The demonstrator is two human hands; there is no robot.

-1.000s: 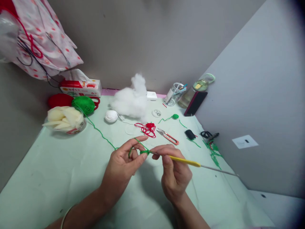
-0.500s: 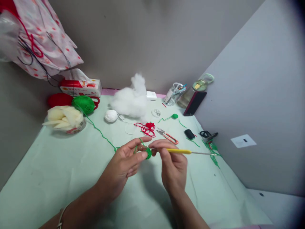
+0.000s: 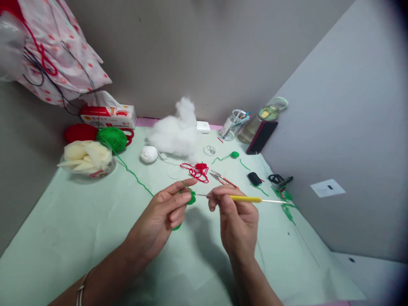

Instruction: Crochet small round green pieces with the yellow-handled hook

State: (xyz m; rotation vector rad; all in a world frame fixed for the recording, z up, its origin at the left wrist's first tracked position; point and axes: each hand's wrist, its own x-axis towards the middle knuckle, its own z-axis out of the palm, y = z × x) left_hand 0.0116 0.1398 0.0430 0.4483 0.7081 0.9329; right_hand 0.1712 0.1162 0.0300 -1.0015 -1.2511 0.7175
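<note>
Head cam: L hand (image 3: 159, 214) is pinching green yarn piece (image 3: 191, 198) btwn thumb & fingers, over tabletop (image 3: 95, 229). R hand (image 3: 239, 221), fingers clamped on yellow-handled hook (image 3: 245, 199), is aiming tip at piece. Green strand (image 3: 127, 169) is running from L hand to green ball (image 3: 114, 141); snips (image 3: 225, 180) are lying just past R hand.

And there's the tissue box (image 3: 108, 118), a white tissue (image 3: 106, 100) poking out on top! Spotted fabric (image 3: 73, 59) hangs above it to the left, red yarn (image 3: 80, 133) sits just in front, and nearer than that, a bowl (image 3: 110, 165) piled with pale pieces (image 3: 86, 155). Right of the box comes white fluff (image 3: 175, 134), then a clear jar (image 3: 227, 131) holding slim sticks (image 3: 244, 115), a bottle (image 3: 250, 129), and farthest along, a dark phone (image 3: 263, 137) tilted by the bottle!
</note>
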